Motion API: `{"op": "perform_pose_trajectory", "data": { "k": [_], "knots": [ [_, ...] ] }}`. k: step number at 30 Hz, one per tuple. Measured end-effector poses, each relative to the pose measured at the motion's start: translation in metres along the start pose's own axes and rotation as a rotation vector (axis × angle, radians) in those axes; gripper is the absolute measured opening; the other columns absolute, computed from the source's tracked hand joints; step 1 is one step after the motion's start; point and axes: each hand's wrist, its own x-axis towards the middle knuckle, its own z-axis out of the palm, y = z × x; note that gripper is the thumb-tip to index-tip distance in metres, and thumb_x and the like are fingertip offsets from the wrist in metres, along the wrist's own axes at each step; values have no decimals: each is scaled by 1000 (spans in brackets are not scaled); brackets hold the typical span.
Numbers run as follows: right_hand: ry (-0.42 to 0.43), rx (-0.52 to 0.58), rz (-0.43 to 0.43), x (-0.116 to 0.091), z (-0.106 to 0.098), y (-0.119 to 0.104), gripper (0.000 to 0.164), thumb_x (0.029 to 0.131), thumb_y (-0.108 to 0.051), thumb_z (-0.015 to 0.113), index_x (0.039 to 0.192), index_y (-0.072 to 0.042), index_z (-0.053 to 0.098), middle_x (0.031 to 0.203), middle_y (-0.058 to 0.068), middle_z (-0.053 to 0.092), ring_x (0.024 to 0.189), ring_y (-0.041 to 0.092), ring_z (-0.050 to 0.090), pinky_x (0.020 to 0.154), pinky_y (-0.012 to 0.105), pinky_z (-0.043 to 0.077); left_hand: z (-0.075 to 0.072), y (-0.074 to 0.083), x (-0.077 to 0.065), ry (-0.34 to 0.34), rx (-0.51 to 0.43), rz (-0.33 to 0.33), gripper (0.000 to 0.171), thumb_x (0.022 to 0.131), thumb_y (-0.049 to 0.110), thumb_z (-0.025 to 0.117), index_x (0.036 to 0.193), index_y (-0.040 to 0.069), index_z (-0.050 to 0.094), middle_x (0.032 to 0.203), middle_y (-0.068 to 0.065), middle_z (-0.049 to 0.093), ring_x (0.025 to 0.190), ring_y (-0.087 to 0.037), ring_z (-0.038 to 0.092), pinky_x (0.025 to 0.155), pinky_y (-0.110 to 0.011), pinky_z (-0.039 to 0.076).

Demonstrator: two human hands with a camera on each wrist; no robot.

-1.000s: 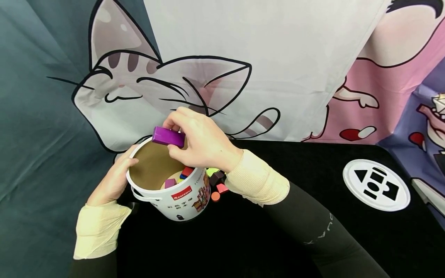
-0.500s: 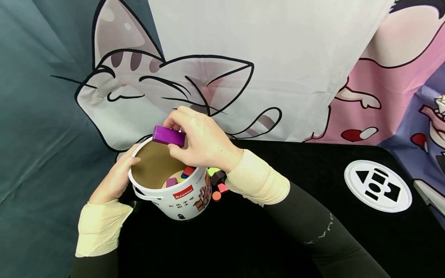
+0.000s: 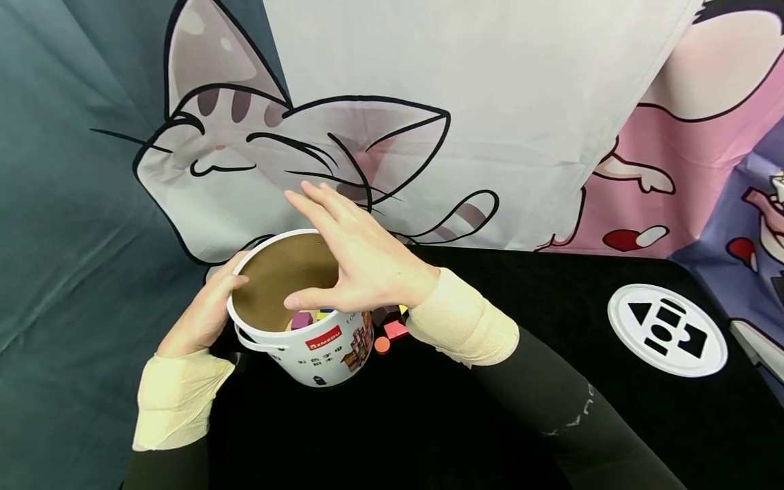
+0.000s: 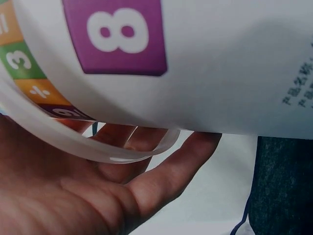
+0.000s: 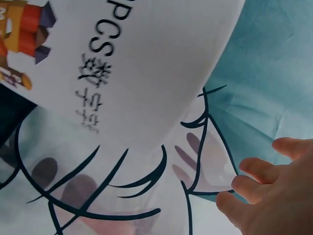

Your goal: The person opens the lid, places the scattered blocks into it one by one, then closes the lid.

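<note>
A white plastic bucket (image 3: 318,346) with a red label stands tilted toward me on the black table. My left hand (image 3: 202,309) grips its left side, thumb over the rim and fingers against the outside wall; in the left wrist view the fingers (image 4: 171,181) lie along the wall beside the white handle (image 4: 122,155). Over the right part of the opening, my right hand (image 3: 367,262) is spread with nothing in it. Inside the bucket a purple block (image 3: 301,320) and bits of yellow and blue show; the right hand hides some of the contents.
Right of the bucket lie loose blocks, among them an orange disc (image 3: 382,345), a pink-red block (image 3: 395,330) and a dark block (image 3: 384,314). A white lid (image 3: 667,359) with shaped cut-outs or prints lies far right. Behind hangs a cat-print cloth (image 3: 520,136).
My right hand has let go of the purple block it pinched over the bucket, and its fingers have spread. The left hand keeps its grip on the bucket.
</note>
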Motion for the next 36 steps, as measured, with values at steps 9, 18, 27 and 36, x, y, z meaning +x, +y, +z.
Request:
{"op": "perform_pose_trajectory", "data": {
  "k": [9,18,27,36],
  "knots": [
    [8,32,41,-16,1,16,113,73,-79,57,160,-15,24,164,5,20,151,18,15,117,39,18,0,0,0,9,-8,6,47,97,0,31,141,-5,45,134,-8,52,118,-18,45,97,-24,33],
    [-3,104,167,-50,15,47,112,72,-78,60,159,-15,28,163,0,22,149,14,16,115,39,24,1,1,2,2,-27,2,46,96,0,32,140,-5,45,132,-8,53,117,-19,47,97,-24,35],
    [12,156,217,-91,50,79,87,77,-63,69,144,-10,50,146,0,46,135,11,40,109,34,34,1,2,3,0,-12,-12,47,97,1,31,141,-7,43,133,-8,52,117,-18,46,97,-24,34],
    [-216,134,311,-124,101,98,32,79,-30,75,107,-14,74,103,-2,63,89,15,59,82,31,46,0,2,-2,-2,-6,-22,46,96,1,31,140,-5,44,133,-7,53,117,-18,47,96,-24,34]
  ]
}}
